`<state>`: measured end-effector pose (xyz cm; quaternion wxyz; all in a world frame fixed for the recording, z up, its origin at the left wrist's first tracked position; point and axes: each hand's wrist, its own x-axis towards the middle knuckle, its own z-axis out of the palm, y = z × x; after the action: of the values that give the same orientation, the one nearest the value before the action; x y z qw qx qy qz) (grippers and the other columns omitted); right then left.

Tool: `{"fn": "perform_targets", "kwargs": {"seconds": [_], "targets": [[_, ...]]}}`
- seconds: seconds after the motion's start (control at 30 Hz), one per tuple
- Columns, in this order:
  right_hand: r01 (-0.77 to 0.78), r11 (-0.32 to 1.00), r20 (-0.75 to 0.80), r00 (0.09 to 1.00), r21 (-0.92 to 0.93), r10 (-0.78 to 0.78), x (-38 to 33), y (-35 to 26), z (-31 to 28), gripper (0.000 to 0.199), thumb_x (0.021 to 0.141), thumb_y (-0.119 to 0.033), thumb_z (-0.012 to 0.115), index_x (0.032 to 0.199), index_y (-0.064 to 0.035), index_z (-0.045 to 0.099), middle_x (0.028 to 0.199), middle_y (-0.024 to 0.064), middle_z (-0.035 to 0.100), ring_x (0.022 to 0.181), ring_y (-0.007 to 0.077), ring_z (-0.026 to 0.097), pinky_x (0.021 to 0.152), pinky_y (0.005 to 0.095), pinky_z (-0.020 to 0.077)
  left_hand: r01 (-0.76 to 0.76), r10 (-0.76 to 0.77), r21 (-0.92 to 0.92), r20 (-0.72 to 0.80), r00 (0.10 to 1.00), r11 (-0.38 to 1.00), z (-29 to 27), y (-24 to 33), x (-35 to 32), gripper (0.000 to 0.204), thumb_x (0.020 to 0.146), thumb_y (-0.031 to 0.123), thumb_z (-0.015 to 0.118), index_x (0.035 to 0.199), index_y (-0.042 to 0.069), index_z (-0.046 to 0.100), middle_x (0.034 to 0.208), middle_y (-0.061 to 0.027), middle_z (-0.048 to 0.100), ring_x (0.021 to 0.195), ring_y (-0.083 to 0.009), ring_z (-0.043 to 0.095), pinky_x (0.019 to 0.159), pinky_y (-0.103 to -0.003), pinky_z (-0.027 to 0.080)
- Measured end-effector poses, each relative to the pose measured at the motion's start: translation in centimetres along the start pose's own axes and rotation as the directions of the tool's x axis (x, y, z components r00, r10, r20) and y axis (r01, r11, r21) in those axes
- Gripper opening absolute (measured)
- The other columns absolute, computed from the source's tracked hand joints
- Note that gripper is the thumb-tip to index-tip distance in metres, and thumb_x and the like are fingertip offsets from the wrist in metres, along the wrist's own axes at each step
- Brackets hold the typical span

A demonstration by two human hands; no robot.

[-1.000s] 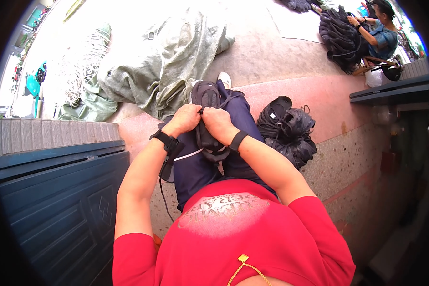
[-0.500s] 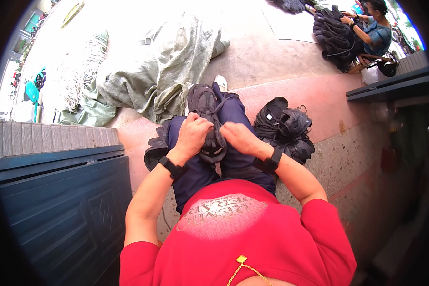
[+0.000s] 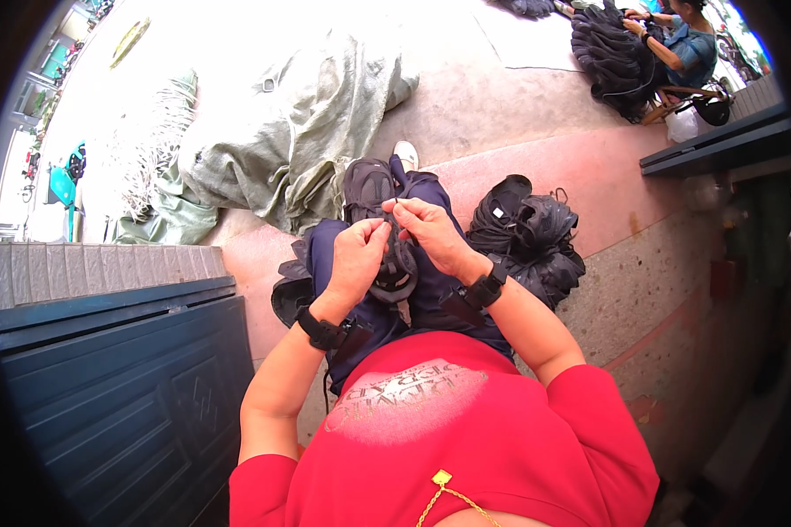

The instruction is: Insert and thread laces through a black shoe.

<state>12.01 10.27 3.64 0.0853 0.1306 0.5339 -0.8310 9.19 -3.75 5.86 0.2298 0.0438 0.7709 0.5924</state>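
A black shoe (image 3: 367, 184) lies lengthwise over my lap, its toe end away from me. Both hands meet above its middle, around the lacing. My left hand (image 3: 357, 256) is closed with thumb and forefinger pinched together; whatever sits between them is too small to make out. Close beside it, my right hand (image 3: 438, 237) pinches a short dark end that looks like a shoelace. The fingers hide much of the shoe's middle.
Bundled black shoes (image 3: 526, 230) rest on the floor by my right leg, more dark shoes (image 3: 292, 290) by my left. A grey-green sheet (image 3: 272, 149) is heaped ahead. Blue door panels (image 3: 123, 378) stand at the left. A seated person (image 3: 690, 53) handles dark shoes at far right.
My right hand has come left and farther up over the shoe, from loosely curled to pinching beside my left hand. My left hand has dropped slightly toward me.
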Motion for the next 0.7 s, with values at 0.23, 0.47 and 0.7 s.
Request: {"fn": "perform_targets", "kwargs": {"seconds": [0.23, 0.47, 0.7], "targets": [[-0.082, 0.989, -0.021, 0.996, 0.125, 0.085, 0.0, 0.3, 0.7, 0.024, 0.087, -0.022, 0.052, 0.104, -0.0064, 0.059, 0.083, -0.0044, 0.056, 0.071, 0.0019, 0.048, 0.063, 0.0185, 0.0406, -0.119, 0.120, 0.029, -0.036, 0.992, 0.992, 0.3, -0.3, -0.1, 0.019, 0.084, 0.013, 0.054, 0.095, -0.001, 0.060, 0.061, 0.0004, 0.053, 0.054, -0.0044, 0.044, 0.048, -0.021, 0.037], [-0.096, 0.979, -0.029, 0.994, 0.182, 0.103, 0.0, 0.9, 0.8, 0.024, 0.087, -0.023, 0.052, 0.104, -0.0068, 0.059, 0.084, -0.0041, 0.057, 0.068, 0.0014, 0.047, 0.061, 0.0177, 0.0394, -0.083, 0.086, 0.061, -0.039, 0.996, 0.995, 0.1, -0.7, 0.0, 0.022, 0.083, 0.012, 0.054, 0.099, -0.003, 0.059, 0.061, -0.0001, 0.053, 0.054, -0.0042, 0.044, 0.048, -0.021, 0.037], [-0.071, 0.990, -0.033, 0.997, 0.121, 0.075, 0.3, 1.3, 0.7, 0.021, 0.086, -0.021, 0.053, 0.099, -0.0057, 0.061, 0.083, -0.0037, 0.058, 0.068, 0.0018, 0.047, 0.061, 0.0171, 0.0384, 0.040, -0.041, 0.056, 0.008, 0.999, 0.998, -0.1, -0.6, 0.2, 0.022, 0.085, 0.015, 0.053, 0.099, -0.001, 0.059, 0.068, 0.0011, 0.054, 0.060, -0.0039, 0.046, 0.054, -0.019, 0.038]]}}
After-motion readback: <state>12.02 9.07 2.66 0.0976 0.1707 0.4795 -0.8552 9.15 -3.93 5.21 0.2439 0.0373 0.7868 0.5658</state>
